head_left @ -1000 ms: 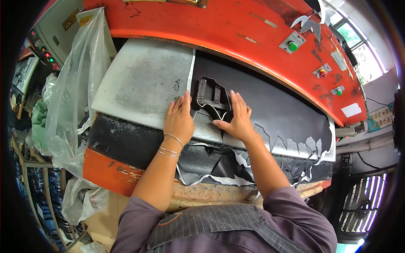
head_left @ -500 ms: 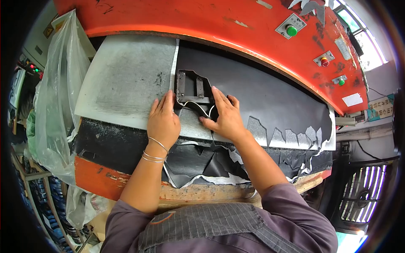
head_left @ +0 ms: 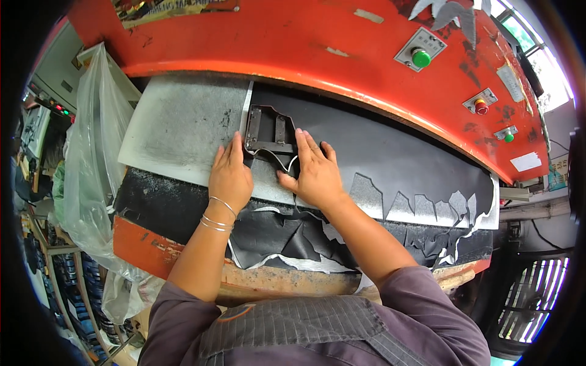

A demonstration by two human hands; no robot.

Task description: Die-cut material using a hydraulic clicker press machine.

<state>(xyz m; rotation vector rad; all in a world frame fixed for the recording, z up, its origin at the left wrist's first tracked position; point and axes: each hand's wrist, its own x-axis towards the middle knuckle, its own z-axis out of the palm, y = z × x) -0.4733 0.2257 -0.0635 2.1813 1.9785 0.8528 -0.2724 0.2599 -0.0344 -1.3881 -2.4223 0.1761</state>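
A dark metal cutting die [head_left: 274, 147], a frame with cross bars and a curved near edge, lies on the left edge of a black sheet [head_left: 390, 149]. My left hand [head_left: 231, 177] rests beside the die's left side, fingers straight and pointing away from me, fingertips at its edge. On the other side, my right hand [head_left: 320, 174] lies against the die's right edge with fingers stretched and thumb apart, near the die's curved near edge. The sheet covers the right part of a pale cutting board [head_left: 177, 125]. Neither hand is wrapped around anything.
A red press beam [head_left: 293, 49] spans the far side, with a green button [head_left: 421, 58] and a red knob [head_left: 481, 107]. Torn black scraps [head_left: 287, 235] hang along the near edge. A clear plastic bag [head_left: 91, 165] hangs at left. Cut-out gaps show along the sheet's near right edge.
The view has tilted slightly, so the press sits lower in the picture. Both hands stay at the die's sides, and the die keeps about the same place on the sheet.
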